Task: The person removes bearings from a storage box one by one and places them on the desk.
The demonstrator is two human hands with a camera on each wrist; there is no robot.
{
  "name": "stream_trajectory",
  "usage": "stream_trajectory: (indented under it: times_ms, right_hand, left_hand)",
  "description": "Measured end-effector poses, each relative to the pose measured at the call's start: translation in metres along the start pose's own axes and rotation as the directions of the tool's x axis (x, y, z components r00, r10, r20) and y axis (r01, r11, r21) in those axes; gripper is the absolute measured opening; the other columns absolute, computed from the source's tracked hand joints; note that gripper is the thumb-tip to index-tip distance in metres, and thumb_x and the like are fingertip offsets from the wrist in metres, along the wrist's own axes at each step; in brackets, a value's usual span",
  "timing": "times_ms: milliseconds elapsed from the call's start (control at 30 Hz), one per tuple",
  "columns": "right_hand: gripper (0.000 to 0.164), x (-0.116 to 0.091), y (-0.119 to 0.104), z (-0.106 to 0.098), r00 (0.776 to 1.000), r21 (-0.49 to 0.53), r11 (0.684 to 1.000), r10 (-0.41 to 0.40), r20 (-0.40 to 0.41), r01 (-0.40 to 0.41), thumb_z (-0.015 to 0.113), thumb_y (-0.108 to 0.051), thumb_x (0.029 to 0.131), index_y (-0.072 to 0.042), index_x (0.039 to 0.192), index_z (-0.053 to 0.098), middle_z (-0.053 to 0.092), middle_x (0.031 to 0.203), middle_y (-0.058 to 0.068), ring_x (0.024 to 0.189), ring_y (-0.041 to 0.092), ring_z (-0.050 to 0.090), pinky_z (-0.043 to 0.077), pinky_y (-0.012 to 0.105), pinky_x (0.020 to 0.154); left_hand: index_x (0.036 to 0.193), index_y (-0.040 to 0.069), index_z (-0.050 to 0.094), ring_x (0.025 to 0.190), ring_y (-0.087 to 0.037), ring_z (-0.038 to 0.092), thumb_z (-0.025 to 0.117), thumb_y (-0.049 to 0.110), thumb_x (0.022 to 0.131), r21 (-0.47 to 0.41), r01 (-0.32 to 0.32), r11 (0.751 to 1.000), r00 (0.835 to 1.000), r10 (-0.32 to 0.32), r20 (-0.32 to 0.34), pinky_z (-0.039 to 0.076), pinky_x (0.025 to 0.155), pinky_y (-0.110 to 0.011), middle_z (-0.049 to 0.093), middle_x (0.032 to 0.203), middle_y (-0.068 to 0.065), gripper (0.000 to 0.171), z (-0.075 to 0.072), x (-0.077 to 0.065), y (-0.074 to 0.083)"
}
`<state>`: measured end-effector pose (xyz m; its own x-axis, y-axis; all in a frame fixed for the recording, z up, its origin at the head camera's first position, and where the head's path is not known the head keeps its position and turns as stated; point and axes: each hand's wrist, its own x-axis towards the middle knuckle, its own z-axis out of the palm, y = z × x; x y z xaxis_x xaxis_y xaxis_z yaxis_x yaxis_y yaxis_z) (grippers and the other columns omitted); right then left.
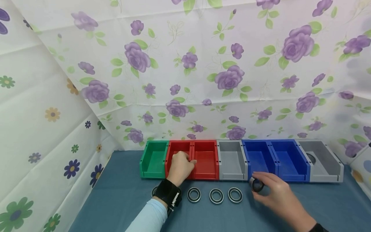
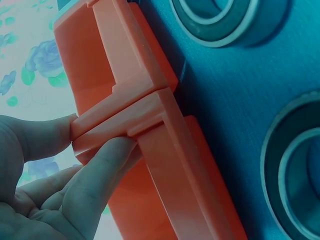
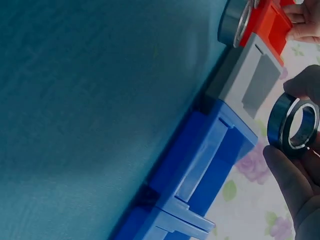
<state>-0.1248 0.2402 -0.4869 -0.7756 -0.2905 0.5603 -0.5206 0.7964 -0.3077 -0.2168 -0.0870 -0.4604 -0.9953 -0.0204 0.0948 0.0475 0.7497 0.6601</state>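
My left hand (image 1: 180, 167) reaches over the divider between two red bins, the left red bin (image 1: 175, 146) and the right red bin (image 1: 205, 161). In the left wrist view its thumb and fingers pinch the adjoining walls (image 2: 117, 122) of these bins. My right hand (image 1: 276, 191) holds a ball bearing (image 1: 256, 185) by its rim between thumb and fingers, in front of the left blue bin (image 1: 260, 158). The right wrist view shows this bearing (image 3: 282, 125) raised and tilted, its hole visible. Some fingers of each hand are hidden.
Several bearings (image 1: 194, 195) lie in a row on the blue-grey table (image 1: 116, 196); one (image 1: 154, 191) is partly behind my left wrist. The bin row also has a green bin (image 1: 154, 161), a grey bin (image 1: 231, 159), and a right-end grey bin (image 1: 326, 161) containing a bearing (image 1: 311, 158).
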Motion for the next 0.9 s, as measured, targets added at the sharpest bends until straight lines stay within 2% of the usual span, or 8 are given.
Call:
stream_trajectory:
  times_ms: [67, 267, 500, 767, 900]
  right_hand:
    - [0.065, -0.002, -0.001, 0.002, 0.998, -0.001, 0.999, 0.038, 0.05, -0.038, 0.085, -0.027, 0.056, -0.017, 0.116, 0.063, 0.06, 0.111, -0.001, 0.098, 0.018, 0.057, 0.05, 0.031, 0.073]
    - [0.057, -0.004, 0.0, 0.008, 0.968, -0.022, 0.989, 0.149, 0.203, -0.148, 0.084, -0.029, 0.058, -0.016, 0.11, 0.065, 0.061, 0.104, -0.001, 0.096, 0.019, 0.059, 0.05, 0.035, 0.075]
    - [0.053, -0.005, 0.005, 0.014, 0.935, -0.032, 0.981, 0.192, 0.298, -0.192, 0.084, -0.029, 0.057, -0.013, 0.104, 0.066, 0.062, 0.099, -0.002, 0.092, 0.016, 0.059, 0.048, 0.036, 0.077]
    - [0.054, -0.004, 0.006, 0.02, 0.85, -0.056, 0.955, 0.287, 0.441, -0.293, 0.084, -0.03, 0.057, -0.014, 0.105, 0.066, 0.061, 0.098, -0.004, 0.09, 0.013, 0.057, 0.048, 0.036, 0.077]
    - [0.054, -0.003, 0.007, 0.023, 0.832, -0.061, 0.948, 0.303, 0.464, -0.311, 0.084, -0.029, 0.056, -0.012, 0.104, 0.066, 0.062, 0.098, -0.003, 0.09, 0.013, 0.057, 0.048, 0.037, 0.077]
  left_hand:
    - [0.064, 0.012, 0.058, 0.047, -0.014, 0.048, 0.071, 0.03, 0.081, -0.003, -0.001, 1.0, 1.0, 0.001, -0.001, 0.038, 0.043, -0.026, 0.047, 0.05, 0.001, 0.028, 0.0, 0.0, 0.0]
    - [0.066, 0.013, 0.059, 0.049, -0.014, 0.049, 0.071, 0.031, 0.081, -0.003, 0.007, 1.0, 1.0, -0.007, 0.004, 0.038, 0.043, -0.027, 0.049, 0.051, 0.001, 0.027, 0.0, -0.001, 0.0]
    - [0.072, 0.012, 0.063, 0.053, -0.013, 0.051, 0.072, 0.031, 0.081, -0.005, 0.011, 1.0, 1.0, -0.011, 0.002, 0.043, 0.046, -0.027, 0.051, 0.054, 0.004, 0.022, 0.001, 0.0, -0.001]
    - [0.077, 0.011, 0.065, 0.055, -0.011, 0.052, 0.072, 0.032, 0.08, -0.008, 0.006, 1.0, 1.0, -0.006, -0.004, 0.044, 0.048, -0.025, 0.054, 0.059, 0.005, 0.022, 0.0, 0.0, -0.001]
    - [0.083, 0.009, 0.067, 0.059, -0.01, 0.053, 0.073, 0.032, 0.079, -0.008, 0.007, 1.0, 1.0, -0.007, -0.011, 0.045, 0.05, -0.024, 0.058, 0.066, 0.005, 0.024, 0.0, 0.0, -0.001]
